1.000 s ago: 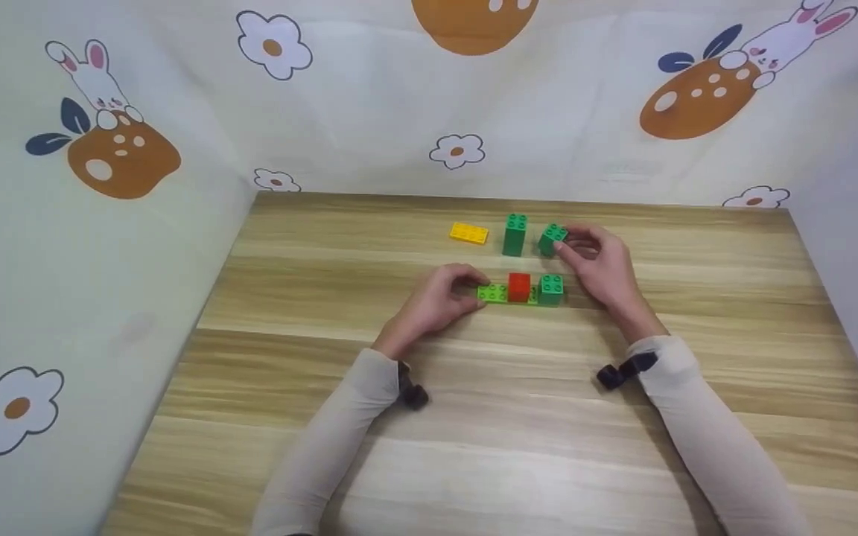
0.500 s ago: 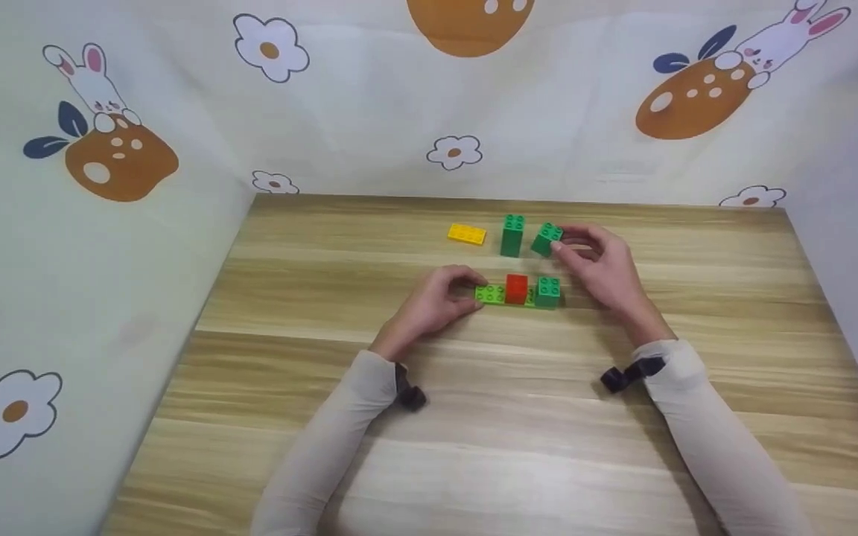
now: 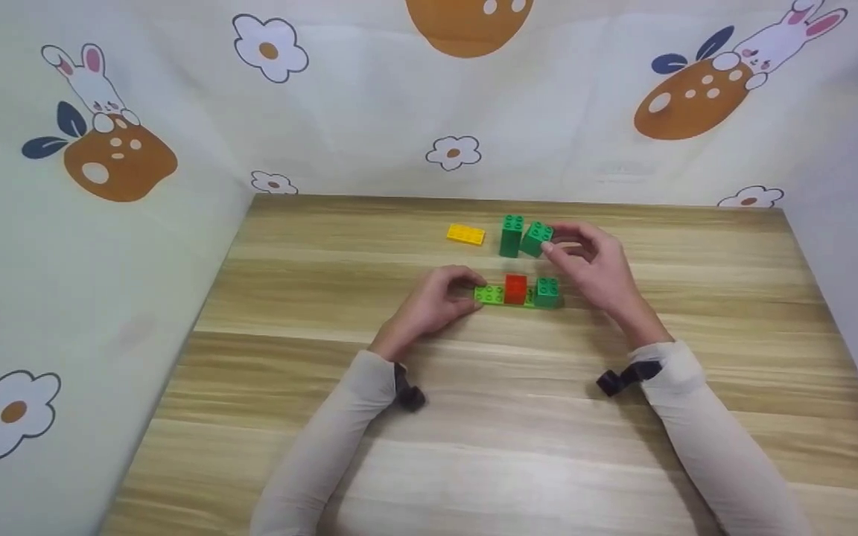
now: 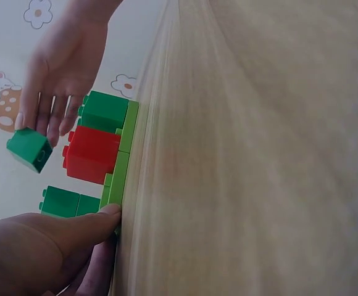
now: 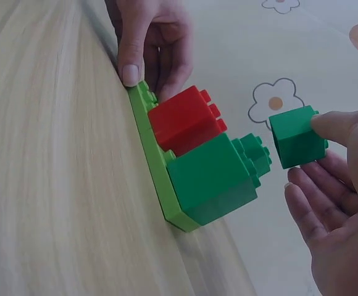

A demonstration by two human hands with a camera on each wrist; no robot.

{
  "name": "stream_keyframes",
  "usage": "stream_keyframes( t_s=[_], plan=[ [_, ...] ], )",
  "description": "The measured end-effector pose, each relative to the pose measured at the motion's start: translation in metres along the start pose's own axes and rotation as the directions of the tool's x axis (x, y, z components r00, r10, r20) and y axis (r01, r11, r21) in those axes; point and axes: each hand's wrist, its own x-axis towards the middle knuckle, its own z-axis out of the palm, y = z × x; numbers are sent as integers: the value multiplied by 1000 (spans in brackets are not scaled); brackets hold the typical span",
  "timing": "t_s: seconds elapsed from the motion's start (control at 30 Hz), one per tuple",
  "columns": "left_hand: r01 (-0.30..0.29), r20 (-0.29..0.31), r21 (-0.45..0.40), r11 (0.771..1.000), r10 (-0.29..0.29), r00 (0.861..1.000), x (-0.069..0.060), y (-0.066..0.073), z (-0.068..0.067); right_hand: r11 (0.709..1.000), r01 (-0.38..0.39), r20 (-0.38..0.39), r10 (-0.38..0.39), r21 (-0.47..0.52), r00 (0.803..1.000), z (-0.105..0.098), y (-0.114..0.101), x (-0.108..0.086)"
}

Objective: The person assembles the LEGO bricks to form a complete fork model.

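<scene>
My right hand [image 3: 600, 266] pinches a green brick [image 3: 538, 238] between thumb and fingers. That brick is tilted and raised off the table in the right wrist view, its hollow underside partly showing. Close on its left, in the head view, is a green brick stack [image 3: 511, 237], upright on the table. My left hand [image 3: 435, 304] grips the left end of a long light-green base [image 3: 489, 294] between thumb and fingers. On that base sit a red brick [image 5: 188, 120] near the middle and another green brick [image 5: 213, 179] at the right end, with a small gap between them.
A flat yellow brick [image 3: 466, 234] lies left of the green stack, near the table's back edge. The wood-grain table [image 3: 474, 447] meets a printed cloth backdrop [image 3: 354, 112] behind and at the sides. Black wrist cameras [image 3: 626, 376] hang at both cuffs.
My right hand has carried the green brick left, nearer to the green stack, and the brick has tilted more. My left hand keeps its grip on the base.
</scene>
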Motion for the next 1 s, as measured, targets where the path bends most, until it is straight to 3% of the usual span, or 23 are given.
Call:
stream_keyframes(
  t_s=[0.63,1.0],
  plan=[
    [20,4,16,1000,-20,1000,1,-2,-1,993,120,110,-120,8,987,27,-12,-3],
    [1,5,16,1000,-1,1000,0,-2,-1,992,104,200,-88,-71,976,42,-10,-7]
  ],
)
